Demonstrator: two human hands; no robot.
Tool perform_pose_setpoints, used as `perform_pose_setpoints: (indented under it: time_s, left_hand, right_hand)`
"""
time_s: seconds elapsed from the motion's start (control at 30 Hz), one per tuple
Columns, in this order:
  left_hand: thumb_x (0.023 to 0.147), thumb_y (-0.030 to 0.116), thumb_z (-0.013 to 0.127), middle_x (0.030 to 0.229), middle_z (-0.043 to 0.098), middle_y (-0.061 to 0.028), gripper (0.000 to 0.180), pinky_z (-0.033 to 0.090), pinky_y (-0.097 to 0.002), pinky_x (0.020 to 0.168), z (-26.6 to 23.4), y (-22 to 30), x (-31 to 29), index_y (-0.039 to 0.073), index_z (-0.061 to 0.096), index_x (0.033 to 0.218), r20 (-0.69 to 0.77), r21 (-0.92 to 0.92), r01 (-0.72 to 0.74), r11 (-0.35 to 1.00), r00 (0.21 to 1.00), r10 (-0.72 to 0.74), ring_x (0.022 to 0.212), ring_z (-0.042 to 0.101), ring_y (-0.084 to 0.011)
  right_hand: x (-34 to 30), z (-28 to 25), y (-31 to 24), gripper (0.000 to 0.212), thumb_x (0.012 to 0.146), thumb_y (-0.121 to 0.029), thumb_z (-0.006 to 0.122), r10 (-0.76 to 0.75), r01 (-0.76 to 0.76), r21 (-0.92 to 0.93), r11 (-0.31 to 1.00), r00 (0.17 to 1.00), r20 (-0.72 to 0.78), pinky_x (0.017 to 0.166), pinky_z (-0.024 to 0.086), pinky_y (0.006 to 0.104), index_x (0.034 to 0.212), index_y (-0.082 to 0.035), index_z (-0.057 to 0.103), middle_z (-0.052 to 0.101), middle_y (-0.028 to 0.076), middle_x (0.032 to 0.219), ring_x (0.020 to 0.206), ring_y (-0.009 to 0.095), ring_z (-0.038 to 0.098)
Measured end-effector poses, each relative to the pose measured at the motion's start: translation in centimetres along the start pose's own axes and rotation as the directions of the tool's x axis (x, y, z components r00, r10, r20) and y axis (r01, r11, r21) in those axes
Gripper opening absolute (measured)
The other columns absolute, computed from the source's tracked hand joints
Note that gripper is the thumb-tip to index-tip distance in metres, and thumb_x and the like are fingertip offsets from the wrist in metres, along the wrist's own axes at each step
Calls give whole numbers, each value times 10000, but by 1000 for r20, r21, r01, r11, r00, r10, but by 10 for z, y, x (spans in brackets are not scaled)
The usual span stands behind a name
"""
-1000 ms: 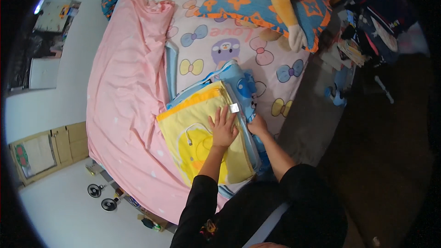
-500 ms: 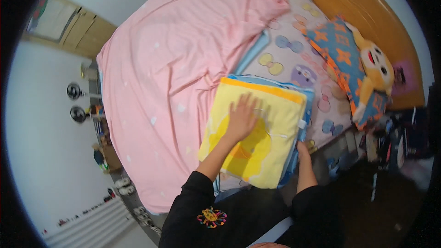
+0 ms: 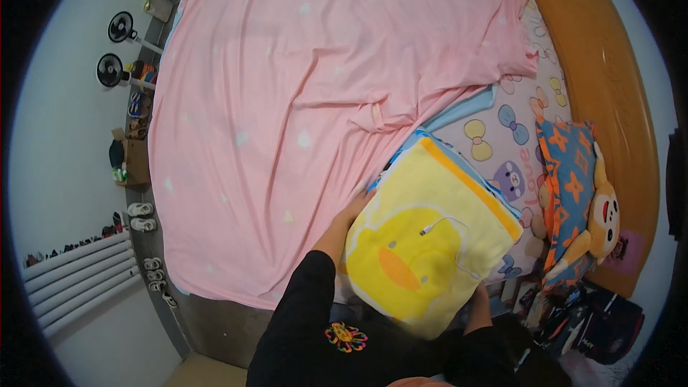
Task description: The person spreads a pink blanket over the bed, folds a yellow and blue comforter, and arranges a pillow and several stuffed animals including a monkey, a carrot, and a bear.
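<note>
A folded yellow blanket (image 3: 466, 201) with a duck's face and an orange border lies on top of blue-and-white folded fabric (image 3: 412, 147) at the bed's near right edge. On it rests a thin white charging cable (image 3: 459, 244). My left hand (image 3: 351, 213) grips the stack's left side, its fingertips tucked out of sight beneath the edge. At the near right side my right hand (image 3: 479, 307) holds the stack from below, most of its fingers hidden by the blanket.
A rumpled pink cover (image 3: 279, 100) spreads over most of the bed. Beyond the stack are a patterned sheet (image 3: 476, 140), a blue-orange pillow (image 3: 570, 172), a plush monkey (image 3: 605, 218) and a wooden headboard (image 3: 609, 64). Shoes (image 3: 142, 216) and fans (image 3: 111, 70) stand left.
My left hand has left the blanket's top and now grips its left side. The stack has turned clockwise, and my right hand has moved lower along its edge. The view has shifted.
</note>
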State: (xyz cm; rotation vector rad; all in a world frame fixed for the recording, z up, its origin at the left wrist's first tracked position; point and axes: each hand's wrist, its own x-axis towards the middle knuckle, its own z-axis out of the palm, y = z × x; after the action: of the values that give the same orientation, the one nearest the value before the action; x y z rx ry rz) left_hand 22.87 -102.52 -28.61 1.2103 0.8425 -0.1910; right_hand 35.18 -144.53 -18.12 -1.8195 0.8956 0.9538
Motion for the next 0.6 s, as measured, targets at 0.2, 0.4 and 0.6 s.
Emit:
perform_pose_setpoints:
  time_s: [0.2, 0.4, 0.6]
  left_hand:
    - [853, 642, 296, 1337, 401, -288, 821, 268, -407, 1070, -20, 24, -11, -33, 454, 1293, -84, 404, 236, 884, 972, -222, 1290, 353, -386]
    - [840, 663, 329, 1203, 511, -309, 838, 385, -421, 970, 11, 37, -52, -68, 533, 1196, -253, 407, 124, 905, 967, -18, 1158, 494, -400]
    - [828, 661, 370, 1010, 591, -324, 818, 448, -468, 840, 29, 61, -84, -100, 611, 1011, -239, 577, 92, 811, 969, 60, 972, 582, -428]
  right_hand:
    - [1, 28, -14, 601, 902, -347, 490, -40, 40, 3, 999, 998, 55, 915, 425, 429, 1385, -30, 323, 437, 170, 1334, 1149, 330, 463]
    - [-2, 22, -2, 590, 903, -349, 493, -100, 93, 86, 992, 992, 83, 904, 436, 416, 1373, -28, 339, 452, 168, 1319, 1129, 321, 481]
    - [-46, 5, 9, 580, 904, -352, 496, -193, 162, 202, 966, 970, 145, 892, 446, 403, 1362, -26, 355, 468, 165, 1304, 1108, 312, 499]
